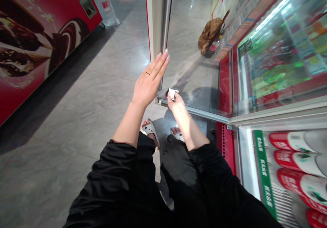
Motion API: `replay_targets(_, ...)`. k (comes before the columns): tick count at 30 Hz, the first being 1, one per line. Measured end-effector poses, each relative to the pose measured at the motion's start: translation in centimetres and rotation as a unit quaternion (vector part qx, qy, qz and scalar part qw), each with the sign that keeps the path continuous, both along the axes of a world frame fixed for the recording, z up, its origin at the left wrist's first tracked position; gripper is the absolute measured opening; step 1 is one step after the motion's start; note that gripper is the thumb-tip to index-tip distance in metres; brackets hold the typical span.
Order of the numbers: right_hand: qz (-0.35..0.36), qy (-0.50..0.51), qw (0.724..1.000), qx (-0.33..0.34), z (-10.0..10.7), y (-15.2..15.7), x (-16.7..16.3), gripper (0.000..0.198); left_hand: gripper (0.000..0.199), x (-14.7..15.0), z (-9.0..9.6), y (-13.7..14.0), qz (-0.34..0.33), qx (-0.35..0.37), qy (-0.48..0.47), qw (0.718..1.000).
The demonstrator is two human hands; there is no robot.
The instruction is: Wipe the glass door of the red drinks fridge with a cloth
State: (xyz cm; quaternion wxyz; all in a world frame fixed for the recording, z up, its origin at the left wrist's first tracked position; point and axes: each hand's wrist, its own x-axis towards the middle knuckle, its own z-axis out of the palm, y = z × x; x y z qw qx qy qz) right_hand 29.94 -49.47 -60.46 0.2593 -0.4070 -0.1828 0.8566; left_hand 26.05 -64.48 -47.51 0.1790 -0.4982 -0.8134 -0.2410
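My left hand (149,80) is stretched flat, fingers straight and close together, at the outer frame (156,20) of an open glass fridge door (189,68). A thin dark ring sits on one of its fingers. Lower down, by the bottom corner of that door, my right hand (176,102) pinches a crumpled white tissue or cloth (172,93) against or close to the glass. Whether the cloth touches the pane I cannot tell. Part of the right-hand fingers is hidden behind the cloth.
Red-and-white bottles or cans (296,160) lie in view on the fridge shelf behind a green label strip (265,173). A red ice-cream freezer (63,27) stands at the left. Through the glass I see a brown object (211,34) on the grey floor (102,95).
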Motion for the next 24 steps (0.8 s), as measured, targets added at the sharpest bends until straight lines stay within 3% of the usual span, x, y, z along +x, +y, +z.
replay_targets(3,-0.019,-0.05,0.997,-0.049,0.0,0.0,0.2,0.021,0.079,0.2,-0.6,-1.1,0.004,0.004,0.003,1.0)
replay_targets(7,-0.033,-0.098,0.991,-0.081,-0.3,-1.3,-0.7,0.027,0.083,0.2,-1.7,-2.3,0.002,0.016,-0.03,0.999)
replay_targets(16,-0.053,-0.14,0.985,-0.082,-1.6,-2.1,-0.8,0.038,0.076,0.1,-2.7,-1.5,0.01,0.049,-0.053,0.997)
replay_targets(24,-0.042,-0.13,0.987,-0.09,-2.2,-1.9,-1.5,0.033,0.077,0.4,-2.4,-1.9,0.018,0.014,-0.022,1.0)
